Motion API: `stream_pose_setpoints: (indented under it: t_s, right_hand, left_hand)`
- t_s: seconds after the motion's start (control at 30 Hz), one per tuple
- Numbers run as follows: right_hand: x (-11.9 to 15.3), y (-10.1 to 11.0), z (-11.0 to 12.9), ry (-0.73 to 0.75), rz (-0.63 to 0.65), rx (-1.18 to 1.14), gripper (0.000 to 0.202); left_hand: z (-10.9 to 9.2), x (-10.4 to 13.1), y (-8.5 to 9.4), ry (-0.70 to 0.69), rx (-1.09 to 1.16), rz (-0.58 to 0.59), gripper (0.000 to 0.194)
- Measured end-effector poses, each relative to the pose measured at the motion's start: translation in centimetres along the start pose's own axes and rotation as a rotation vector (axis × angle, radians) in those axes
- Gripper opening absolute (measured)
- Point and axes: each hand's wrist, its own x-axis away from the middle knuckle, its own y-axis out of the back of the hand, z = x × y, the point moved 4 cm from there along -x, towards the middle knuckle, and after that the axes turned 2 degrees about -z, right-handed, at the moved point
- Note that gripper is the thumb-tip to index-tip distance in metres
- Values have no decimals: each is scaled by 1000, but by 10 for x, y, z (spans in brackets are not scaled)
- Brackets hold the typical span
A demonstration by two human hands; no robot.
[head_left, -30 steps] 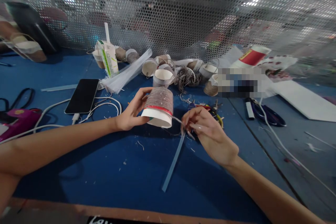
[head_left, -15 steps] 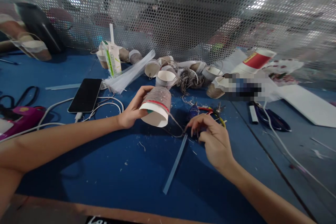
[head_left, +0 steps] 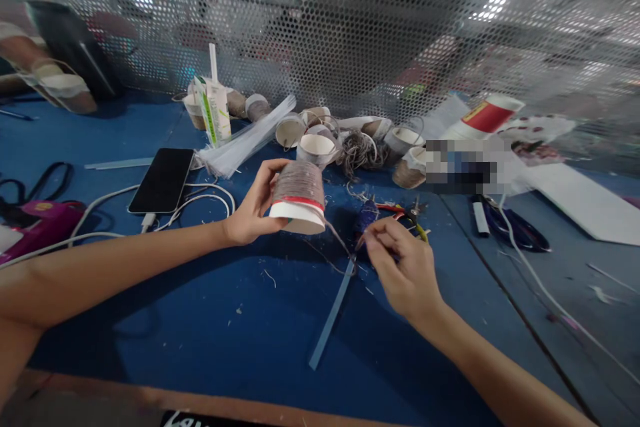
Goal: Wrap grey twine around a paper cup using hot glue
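A paper cup [head_left: 299,195] wound with grey-brown cord hangs tilted above the blue table, a red band near its white rim. Its rim faces down and toward me. My left hand [head_left: 254,210] grips it from the left side. From the cup's right side a loose cord [head_left: 339,238] runs down to the right. The fingertips of my right hand [head_left: 403,263] are pinched together around the cord near its end. Below them a translucent glue stick [head_left: 331,315] lies on the table.
Cord-wrapped cups [head_left: 316,148], tangled cord [head_left: 361,152] and a bundle of glue sticks [head_left: 250,137] line the mesh wall. Pliers [head_left: 410,213] lie behind my right hand. At left are a phone [head_left: 163,180], white cable and purple glue gun [head_left: 43,223].
The cup has tipped, so less of its opening shows and more of the wound side. My right hand has turned slightly, its fingers closer together.
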Motion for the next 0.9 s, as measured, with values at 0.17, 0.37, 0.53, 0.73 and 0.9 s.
stream_pose_setpoints:
  t_s: [0.17, 0.37, 0.53, 0.73, 0.9]
  right_hand:
    - [2, -9, 1, 50, 0, 174, 14]
    - [5, -14, 0, 214, -52, 415, 43]
    - [5, -12, 1, 258, -122, 470, 67]
    - [4, 0, 16, 415, -214, 298, 53]
    - [8, 8, 12, 401, -209, -137, 38]
  left_hand:
    - [-3, 3, -4, 0, -85, 93, 76]
    - [-3, 3, -6, -32, -99, 139, 74]
    - [-4, 3, -5, -34, -125, 131, 74]
    - [-3, 4, -5, -24, -157, 140, 76]
    - [-3, 3, -7, 12, -205, 158, 76]
